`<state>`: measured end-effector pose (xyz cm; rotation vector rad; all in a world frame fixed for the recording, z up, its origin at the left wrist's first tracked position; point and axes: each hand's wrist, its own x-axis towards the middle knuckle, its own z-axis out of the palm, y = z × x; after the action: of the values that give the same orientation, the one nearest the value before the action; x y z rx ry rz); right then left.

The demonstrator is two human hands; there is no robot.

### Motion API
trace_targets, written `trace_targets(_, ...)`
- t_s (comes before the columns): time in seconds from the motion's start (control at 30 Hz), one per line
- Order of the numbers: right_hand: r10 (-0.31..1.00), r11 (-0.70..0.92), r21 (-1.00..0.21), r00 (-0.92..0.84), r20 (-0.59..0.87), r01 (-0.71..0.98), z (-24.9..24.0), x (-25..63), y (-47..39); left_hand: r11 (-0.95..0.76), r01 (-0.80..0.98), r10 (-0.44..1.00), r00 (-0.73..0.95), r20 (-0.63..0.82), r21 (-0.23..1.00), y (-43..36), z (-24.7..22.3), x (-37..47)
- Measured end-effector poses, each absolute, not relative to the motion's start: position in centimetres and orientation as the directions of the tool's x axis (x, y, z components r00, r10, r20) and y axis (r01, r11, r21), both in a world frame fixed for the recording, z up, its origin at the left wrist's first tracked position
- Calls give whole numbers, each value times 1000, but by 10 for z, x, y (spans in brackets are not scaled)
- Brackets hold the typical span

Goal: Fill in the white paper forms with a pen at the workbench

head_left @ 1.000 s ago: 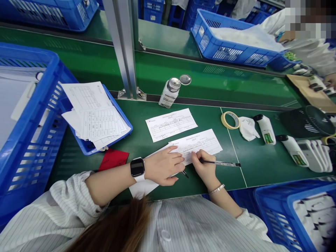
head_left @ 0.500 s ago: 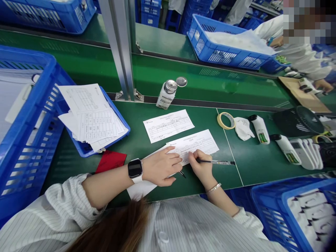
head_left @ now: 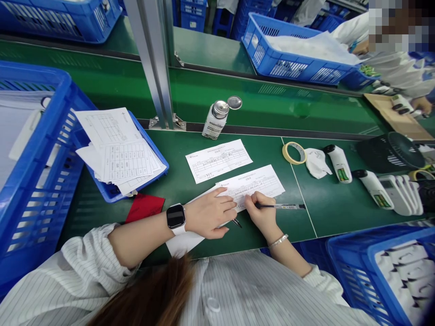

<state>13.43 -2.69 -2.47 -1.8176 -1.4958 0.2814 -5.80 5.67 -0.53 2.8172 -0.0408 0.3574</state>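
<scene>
My left hand (head_left: 211, 213) lies flat, fingers stretched out, over the left part of a printed form (head_left: 265, 182). In my right hand (head_left: 261, 211) is a pen (head_left: 288, 206), pinched between the fingers with its clear barrel pointing right; the hand rests on the same form, and its writing tip is hidden. Beneath my left hand another sheet of paper (head_left: 183, 244) sticks out toward me. A black pen tip (head_left: 237, 222) shows by my left fingers. Just beyond lies a second form (head_left: 219, 161) with handwriting on it.
A white pump bottle (head_left: 215, 127) with its lid up stands at the back. Papers fill a small blue tray (head_left: 149, 183) at left, near a red piece (head_left: 145, 208). Rightward are a tape roll (head_left: 287, 156), crumpled paper (head_left: 316, 164) and white handheld devices (head_left: 340, 165). A co-worker's hand (head_left: 423, 106) is at far right.
The view has shifted slightly. Both hands stay almost in place on the form, the right one still gripping the pen. The co-worker's hand at far right has moved a little.
</scene>
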Motion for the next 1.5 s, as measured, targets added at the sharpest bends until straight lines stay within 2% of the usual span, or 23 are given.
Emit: trace_targets(1.5, 914, -52, -696, 315, 255, 716, -24, 133, -28, -956, -58, 11, 972, 234, 287, 56, -3, -58)
